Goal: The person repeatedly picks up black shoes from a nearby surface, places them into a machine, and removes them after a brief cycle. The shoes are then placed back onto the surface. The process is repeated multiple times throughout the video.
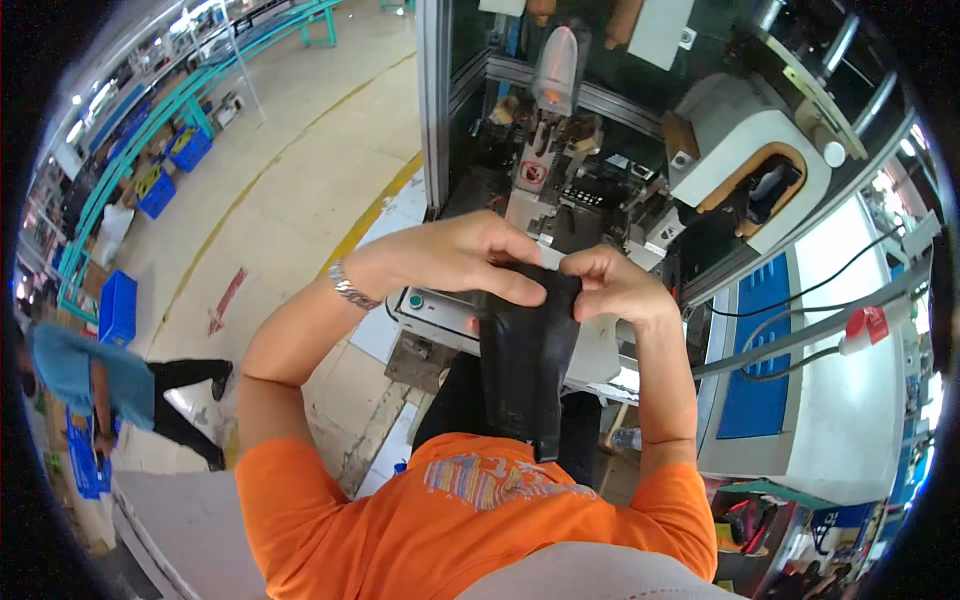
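A long, black, leather-like piece that looks like a shoe upper (525, 360) hangs in front of my chest, its narrow end pointing down. My left hand (482, 262) pinches its top edge between thumb and fingers. On the other side of that edge, my right hand (620, 288) grips with curled fingers and thumb. Just beyond both hands stands a machine with a metal clamp assembly (540, 185) and a rounded, translucent form (557, 70) with an orange glow at its upper end. The inside of the black piece is hidden.
A white machine head with a brown-padded opening (785, 185) juts in at the upper right. Below it are a cabinet with a blue panel (757, 350) and grey hoses (815, 312). A green button (416, 300) sits on the machine's front. Far left, a person (95, 375) walks near blue crates (118, 308).
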Demonstrator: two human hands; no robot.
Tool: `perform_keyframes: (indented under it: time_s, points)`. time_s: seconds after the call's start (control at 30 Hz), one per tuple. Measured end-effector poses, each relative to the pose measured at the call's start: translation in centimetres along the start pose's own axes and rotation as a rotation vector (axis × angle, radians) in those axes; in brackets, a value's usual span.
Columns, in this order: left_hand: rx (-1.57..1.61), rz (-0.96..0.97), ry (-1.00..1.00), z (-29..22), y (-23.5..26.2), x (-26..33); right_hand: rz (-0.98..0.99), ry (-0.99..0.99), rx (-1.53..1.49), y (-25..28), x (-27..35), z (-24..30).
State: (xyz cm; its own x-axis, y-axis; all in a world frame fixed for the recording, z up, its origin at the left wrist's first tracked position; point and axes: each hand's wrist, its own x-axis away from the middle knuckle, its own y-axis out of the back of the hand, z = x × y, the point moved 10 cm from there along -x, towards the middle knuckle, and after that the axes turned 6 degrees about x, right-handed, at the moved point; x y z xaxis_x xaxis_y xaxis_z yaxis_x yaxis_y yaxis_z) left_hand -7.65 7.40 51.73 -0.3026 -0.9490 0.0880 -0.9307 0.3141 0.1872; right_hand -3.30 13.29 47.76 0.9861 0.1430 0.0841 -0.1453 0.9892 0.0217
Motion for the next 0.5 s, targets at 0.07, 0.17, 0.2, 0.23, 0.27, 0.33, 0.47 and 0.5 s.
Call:
perform_keyframes:
  time_s: [0.07,0.17,0.2,0.23,0.27,0.33,0.47,0.5]
  points:
    - [0.131,-0.03,-0.064,-0.5,1.5,0.6,-0.045,0.019,0.024,2.4,0.7,-0.1]
    - [0.236,-0.009,-0.136,1.1,3.2,0.0,-0.129,0.236,-0.075,5.0,1.1,1.9]
    - [0.207,-0.037,-0.135,2.4,3.8,-0.3,-0.1,0.319,-0.156,5.4,0.5,2.6]
    - [0.18,-0.064,-0.135,3.6,4.6,-0.7,-0.072,0.398,-0.238,5.8,0.0,3.4]
    - [0.134,-0.056,-0.173,3.6,4.9,-1.3,-0.118,0.42,-0.222,6.3,-0.3,4.4]
    - [0.119,-0.163,-0.211,2.9,8.0,-1.5,-0.257,0.404,-0.116,9.0,-1.0,4.3]
    - [0.304,-0.557,-0.413,0.2,17.0,-2.7,-0.592,0.465,-0.041,16.2,-1.9,7.2]
    - [0.344,-0.612,-0.424,-0.3,18.7,-3.3,-0.681,0.549,-0.059,17.2,-2.6,8.5]
